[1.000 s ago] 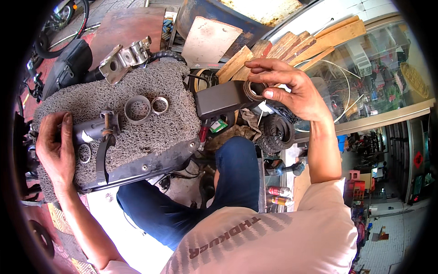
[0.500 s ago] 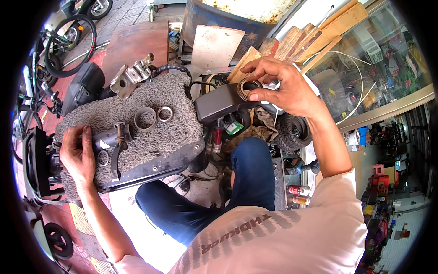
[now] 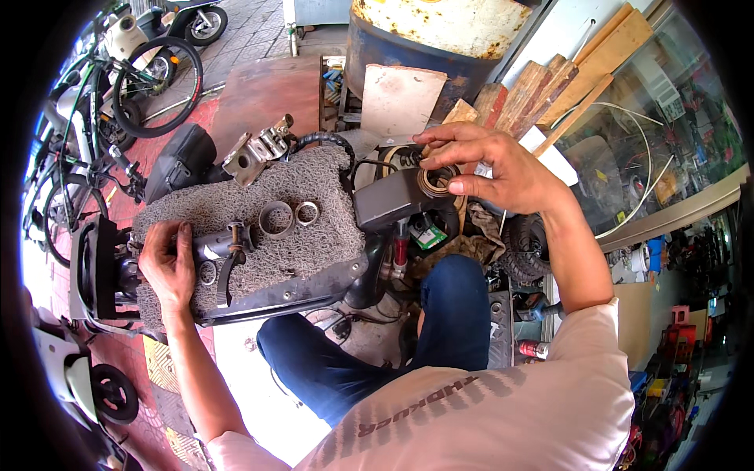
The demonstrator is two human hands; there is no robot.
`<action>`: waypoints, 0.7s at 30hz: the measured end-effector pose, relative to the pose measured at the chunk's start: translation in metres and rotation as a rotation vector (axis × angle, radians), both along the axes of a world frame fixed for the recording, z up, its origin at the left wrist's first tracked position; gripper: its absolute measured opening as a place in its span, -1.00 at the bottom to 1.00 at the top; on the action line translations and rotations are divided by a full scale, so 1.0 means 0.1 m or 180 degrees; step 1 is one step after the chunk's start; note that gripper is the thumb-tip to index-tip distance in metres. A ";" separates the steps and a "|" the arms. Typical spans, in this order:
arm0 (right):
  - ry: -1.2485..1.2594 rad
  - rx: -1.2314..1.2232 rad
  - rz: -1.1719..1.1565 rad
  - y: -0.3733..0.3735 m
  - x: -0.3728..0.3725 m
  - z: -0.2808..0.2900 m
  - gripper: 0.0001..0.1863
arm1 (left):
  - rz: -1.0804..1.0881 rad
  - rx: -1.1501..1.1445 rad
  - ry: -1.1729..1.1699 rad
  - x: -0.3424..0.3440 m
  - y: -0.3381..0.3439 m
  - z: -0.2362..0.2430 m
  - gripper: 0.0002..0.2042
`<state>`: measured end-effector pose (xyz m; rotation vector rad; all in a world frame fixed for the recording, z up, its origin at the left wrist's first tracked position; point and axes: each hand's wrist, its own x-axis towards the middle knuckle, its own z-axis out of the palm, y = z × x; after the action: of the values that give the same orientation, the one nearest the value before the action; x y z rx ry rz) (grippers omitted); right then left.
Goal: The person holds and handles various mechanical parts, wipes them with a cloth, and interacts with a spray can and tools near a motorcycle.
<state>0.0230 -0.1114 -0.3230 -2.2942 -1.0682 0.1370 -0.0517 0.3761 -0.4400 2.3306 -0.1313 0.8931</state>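
My left hand (image 3: 167, 263) is closed over the left end of a grey metal tube (image 3: 210, 249), its thumb along the near side. The tube lies on a grey looped mat (image 3: 322, 228) with a clamp and a dark strap (image 3: 226, 282) around its right end. A small ring (image 3: 207, 273) lies below it. Two more metal rings, one wide (image 3: 264, 228) and one narrower (image 3: 298, 217), rest right of the tube. My right hand (image 3: 503, 169) has thumb and fingers at the rim of a dark bearing-like ring (image 3: 425, 188), at the end of a dark box-shaped part (image 3: 385, 202).
A metal bracket (image 3: 255, 153) lies on the mat's far edge beside a black bag (image 3: 181, 161). Wood planks (image 3: 542, 90) and a glass case (image 3: 667, 133) stand at the right. Behind is a rusty drum (image 3: 440, 39); bicycles (image 3: 157, 86) are at the far left.
The view has shifted, so the scene sits lower and farther right. My right thumb and fingers have changed position around the ring, which looks flatter on the box's end. My left hand stays on the tube.
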 end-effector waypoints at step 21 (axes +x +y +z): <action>-0.0601 0.0496 0.0116 -0.09 -0.12 0.03 -0.81 | 0.0079 -0.0005 0.0070 0.02 0.06 -0.06 -0.86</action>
<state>0.0110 -0.1205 -0.3197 -2.1803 -1.1719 -0.1468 -0.0498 0.3822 -0.4465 2.3445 -0.0926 0.8790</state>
